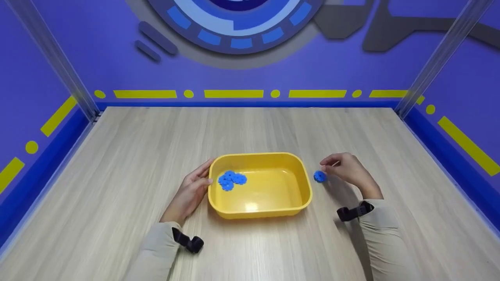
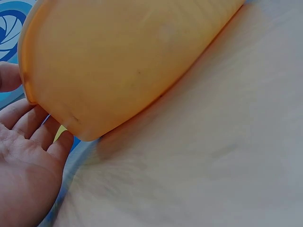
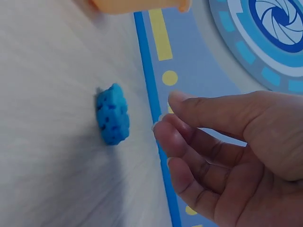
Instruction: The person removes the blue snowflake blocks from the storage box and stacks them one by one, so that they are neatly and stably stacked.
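Observation:
A yellow plastic tub (image 1: 269, 214) stands on the table, its left end in my left hand (image 1: 192, 191). In the left wrist view, my thumb lies at the rim and the fingers (image 2: 46, 135) lie along the outer wall. Several blue notched discs (image 1: 227, 186) lie together at the left inside. Just beyond the right wall, a small stack of blue notched discs (image 1: 320, 176) sits on the table; its layered edge (image 3: 112, 115) shows in the right wrist view. Close above and right of it hovers my right hand (image 1: 347, 168), fingers loosely bent, a gap between thumb and forefinger, nothing held.
The pale wood-grain table (image 1: 156, 132) reaches back to a blue-purple wall (image 1: 129, 74) with yellow markings. Side walls and metal corner posts (image 1: 437, 54) bound the table left and right. Each wrist wears a black strap with a camera (image 1: 353, 212).

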A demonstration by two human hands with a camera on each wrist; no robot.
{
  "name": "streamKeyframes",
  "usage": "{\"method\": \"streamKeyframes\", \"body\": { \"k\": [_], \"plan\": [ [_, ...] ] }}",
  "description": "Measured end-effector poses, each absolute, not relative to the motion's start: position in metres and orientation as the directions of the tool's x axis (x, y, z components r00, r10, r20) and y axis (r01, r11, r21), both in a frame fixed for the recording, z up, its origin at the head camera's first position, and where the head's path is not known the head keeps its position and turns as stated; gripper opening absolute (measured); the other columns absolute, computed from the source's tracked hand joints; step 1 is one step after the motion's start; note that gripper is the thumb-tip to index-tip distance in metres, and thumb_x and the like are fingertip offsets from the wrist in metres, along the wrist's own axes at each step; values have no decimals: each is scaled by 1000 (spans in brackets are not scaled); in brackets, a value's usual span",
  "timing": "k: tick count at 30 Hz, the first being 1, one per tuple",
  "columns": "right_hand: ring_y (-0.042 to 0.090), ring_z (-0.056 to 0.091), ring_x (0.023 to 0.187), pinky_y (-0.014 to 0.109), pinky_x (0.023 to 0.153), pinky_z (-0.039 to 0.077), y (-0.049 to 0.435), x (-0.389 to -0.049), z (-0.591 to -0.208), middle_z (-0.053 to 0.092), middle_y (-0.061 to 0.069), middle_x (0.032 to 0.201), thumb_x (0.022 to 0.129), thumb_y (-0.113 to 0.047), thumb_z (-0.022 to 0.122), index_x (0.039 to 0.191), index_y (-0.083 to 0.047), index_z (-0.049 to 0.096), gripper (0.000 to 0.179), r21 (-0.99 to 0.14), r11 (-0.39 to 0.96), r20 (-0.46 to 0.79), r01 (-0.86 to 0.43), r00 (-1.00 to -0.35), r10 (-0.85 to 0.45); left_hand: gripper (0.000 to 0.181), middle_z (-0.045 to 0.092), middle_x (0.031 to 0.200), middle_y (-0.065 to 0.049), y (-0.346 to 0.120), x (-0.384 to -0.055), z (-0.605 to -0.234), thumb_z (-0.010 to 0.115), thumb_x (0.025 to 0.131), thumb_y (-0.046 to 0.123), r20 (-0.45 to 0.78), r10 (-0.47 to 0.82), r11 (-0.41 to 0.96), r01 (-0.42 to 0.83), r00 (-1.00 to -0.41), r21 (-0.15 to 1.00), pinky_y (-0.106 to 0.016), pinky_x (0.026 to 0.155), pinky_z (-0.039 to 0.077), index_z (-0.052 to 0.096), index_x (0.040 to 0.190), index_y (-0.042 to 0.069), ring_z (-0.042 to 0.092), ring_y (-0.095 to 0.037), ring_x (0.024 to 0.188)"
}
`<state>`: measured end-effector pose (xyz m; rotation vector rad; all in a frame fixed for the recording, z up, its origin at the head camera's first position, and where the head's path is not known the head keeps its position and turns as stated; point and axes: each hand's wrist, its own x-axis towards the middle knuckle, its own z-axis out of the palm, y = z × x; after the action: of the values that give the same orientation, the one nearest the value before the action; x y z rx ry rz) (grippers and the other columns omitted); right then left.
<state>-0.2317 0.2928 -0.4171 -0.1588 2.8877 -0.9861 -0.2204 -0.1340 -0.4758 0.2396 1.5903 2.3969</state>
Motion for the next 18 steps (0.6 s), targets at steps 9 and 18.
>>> {"method": "streamKeyframes", "body": {
  "k": [9, 18],
  "plan": [
    [23, 63, 84, 36, 79, 57, 271, -237, -395, 69, 16, 99, 90, -11, 64, 108, 1, 69, 23, -591, 794, -31, -139, -980, -194, 66, 28, 157, -14, -134, -220, -477, 47, 86, -8, -3, 295, -377, -120, -955, 919, -32, 115, 32, 29, 149, 0, 28, -24, 144],
    [25, 66, 88, 40, 83, 58, 235, -244, -369, 71, 16, 100, 88, -8, 66, 106, -1, 71, 20, -562, 793, -2, -238, -957, -288, 67, 26, 157, -16, -135, -221, -477, 47, 86, -8, 13, 310, -374, -110, -951, 921, -35, 116, 28, 26, 150, -1, 25, -26, 145]
  ]
}}
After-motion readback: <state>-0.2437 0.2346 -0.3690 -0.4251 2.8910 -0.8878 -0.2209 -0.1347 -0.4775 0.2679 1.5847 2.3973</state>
